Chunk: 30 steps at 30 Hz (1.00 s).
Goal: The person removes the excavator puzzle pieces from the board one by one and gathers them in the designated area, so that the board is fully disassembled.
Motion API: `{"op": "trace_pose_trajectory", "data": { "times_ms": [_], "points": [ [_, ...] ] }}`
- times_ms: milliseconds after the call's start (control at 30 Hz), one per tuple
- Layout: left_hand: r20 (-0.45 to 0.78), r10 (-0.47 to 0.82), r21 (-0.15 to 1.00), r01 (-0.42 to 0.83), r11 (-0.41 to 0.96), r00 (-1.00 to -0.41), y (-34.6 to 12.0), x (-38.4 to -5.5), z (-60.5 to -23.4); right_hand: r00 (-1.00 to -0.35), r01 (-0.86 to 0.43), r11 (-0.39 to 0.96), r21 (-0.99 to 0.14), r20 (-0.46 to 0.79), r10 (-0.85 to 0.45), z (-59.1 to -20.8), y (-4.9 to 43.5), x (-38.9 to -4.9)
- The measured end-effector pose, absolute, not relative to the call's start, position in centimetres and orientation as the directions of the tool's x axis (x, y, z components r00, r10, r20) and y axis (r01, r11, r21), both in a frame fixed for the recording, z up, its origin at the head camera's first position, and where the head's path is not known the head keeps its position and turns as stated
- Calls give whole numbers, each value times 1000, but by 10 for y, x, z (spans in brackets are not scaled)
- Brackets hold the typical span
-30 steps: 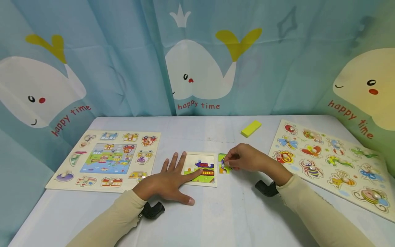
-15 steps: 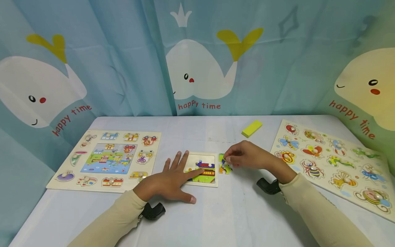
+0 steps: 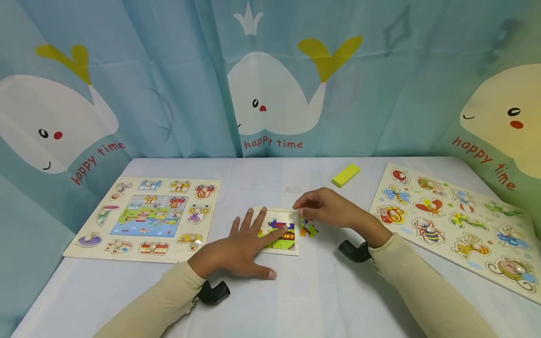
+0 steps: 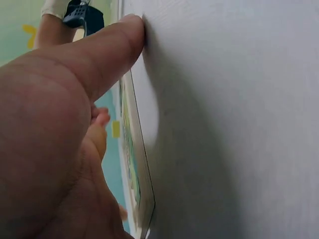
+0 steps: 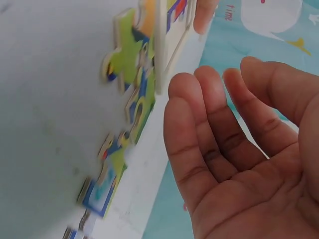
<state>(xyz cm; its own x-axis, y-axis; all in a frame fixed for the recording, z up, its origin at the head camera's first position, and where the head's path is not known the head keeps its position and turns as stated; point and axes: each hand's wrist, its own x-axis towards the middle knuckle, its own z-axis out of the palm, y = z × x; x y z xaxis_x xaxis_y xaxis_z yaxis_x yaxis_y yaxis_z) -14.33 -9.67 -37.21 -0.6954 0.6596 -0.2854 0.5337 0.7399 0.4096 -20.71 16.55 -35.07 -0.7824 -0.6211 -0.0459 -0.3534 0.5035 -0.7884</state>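
My left hand [image 3: 243, 249] lies palm down with fingers spread over a small square puzzle tray [image 3: 288, 216]. Its index fingertip touches joined jigsaw pieces showing purple, orange and green in the tray. In the left wrist view the thumb [image 4: 114, 45] reaches out beside the tray's edge [image 4: 144, 184]. My right hand [image 3: 338, 211] hovers at the tray's upper right corner, thumb and index finger close together. The right wrist view shows its fingers [image 5: 182, 134] loosely bent with nothing between them. Loose green jigsaw pieces [image 3: 310, 230] lie right of the tray, partly under that hand.
A wooden knob puzzle board [image 3: 103, 230] with vehicles lies on the left. Another board [image 3: 444, 244], with insects, lies on the right. A yellow block [image 3: 345, 175] rests near the table's back edge. A whale-print curtain [image 3: 274, 108] hangs behind.
My right hand has come off the loose pieces and moved slightly left and back to the tray's corner. My left hand has shifted slightly right over the tray.
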Motion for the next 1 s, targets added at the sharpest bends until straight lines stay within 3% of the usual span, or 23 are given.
{"op": "trace_pose_trajectory", "data": {
  "times_ms": [200,400,1000],
  "points": [
    [-306,667,383,553,740,-680,-92,-144,-373,-793,-373,479,-794,5,-609,-354,154,-207],
    [-376,637,342,538,770,-673,-90,-146,-373,-808,-345,501,-794,-20,-589,-356,140,-205],
    [-366,649,345,550,760,-667,-92,-144,-374,-782,-311,487,-816,-72,-619,-366,129,-199]
  ]
}}
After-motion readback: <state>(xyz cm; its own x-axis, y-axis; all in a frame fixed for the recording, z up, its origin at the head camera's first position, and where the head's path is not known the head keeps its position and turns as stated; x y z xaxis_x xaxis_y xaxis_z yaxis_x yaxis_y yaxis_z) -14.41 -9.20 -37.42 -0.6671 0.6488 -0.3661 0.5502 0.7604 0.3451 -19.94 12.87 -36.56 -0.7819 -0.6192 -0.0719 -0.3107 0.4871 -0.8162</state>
